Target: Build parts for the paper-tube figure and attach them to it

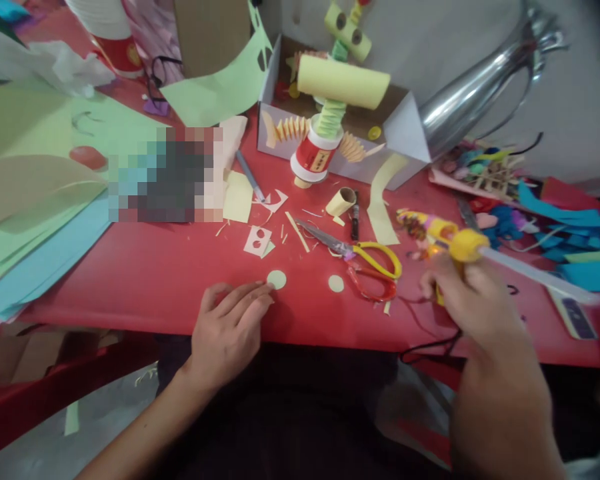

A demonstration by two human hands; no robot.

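- Glue gun (pixel 467 245): above the counter (pixel 145 267), right of the scissors (pixel 349 252); right hand (pixel 463 287) wrapped round its handle, nozzle end aimed left.
- Left disc (pixel 277 279): flat on the counter, left hand (pixel 230 327) fingertips at its edge; pinching or merely pressing, cannot tell.
- Right disc (pixel 336 284): loose, between left disc and scissors.
- Risks, my judgement: hot glue dripping onto fingers if the nozzle crosses low; thin discs sticking to skin or sliding; cup figure (pixel 314 157) toppling if knocked.

pale-green discs (pixel 279 278): two | glue gun (pixel 467 245): one | yellow-red scissors (pixel 348 251): one pair | black marker (pixel 355 220): one
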